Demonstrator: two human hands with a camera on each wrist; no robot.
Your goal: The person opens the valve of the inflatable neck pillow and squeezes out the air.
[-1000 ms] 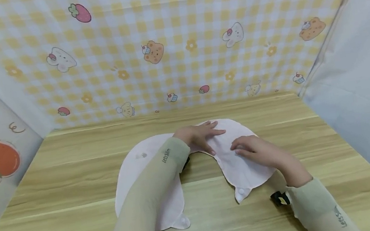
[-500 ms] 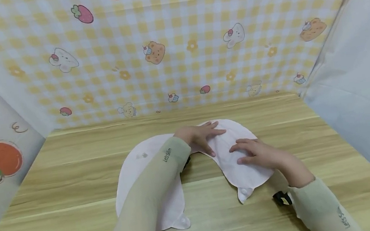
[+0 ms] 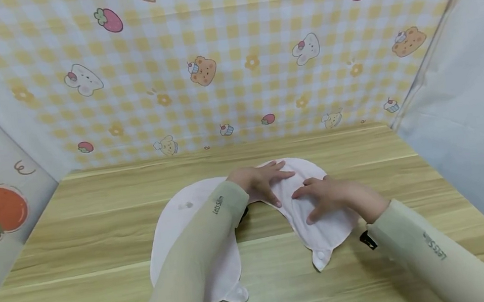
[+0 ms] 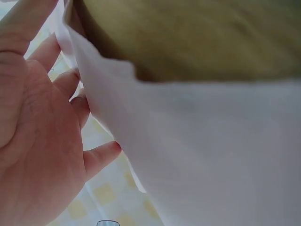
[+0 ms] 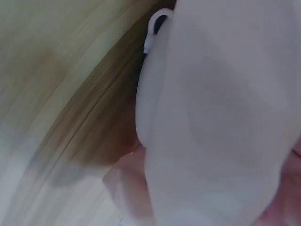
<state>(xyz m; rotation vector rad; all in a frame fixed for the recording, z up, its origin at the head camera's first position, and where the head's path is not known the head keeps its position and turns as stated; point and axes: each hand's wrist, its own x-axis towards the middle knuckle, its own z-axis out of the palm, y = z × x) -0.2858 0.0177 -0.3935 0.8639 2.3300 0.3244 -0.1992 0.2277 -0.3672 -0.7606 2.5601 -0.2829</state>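
Observation:
A pale pink U-shaped cloth piece (image 3: 187,219) lies on the table, with a small snap tab at each lower end. My left hand (image 3: 260,178) rests on its upper bend with fingers spread; the left wrist view shows these fingers along the cloth's edge (image 4: 108,94). On the right arm of the U, my right hand (image 3: 321,195) presses with bent fingers and the thumb held apart. Folds run through the fabric between both hands. In the right wrist view the cloth (image 5: 221,103) covers most of the right fingers, and a small white loop (image 5: 157,23) shows at its edge.
The wood-grain table (image 3: 74,234) meets a yellow checked backdrop (image 3: 235,96) at the back. White side panels (image 3: 459,92) stand to the left and right. A black strap piece (image 3: 367,240) shows under the right sleeve.
My right hand has slid slightly leftward over the cloth, its thumb spreading, and the forearm has turned outward. Folds have deepened there and the right tab has shifted slightly. The left hand stays in place.

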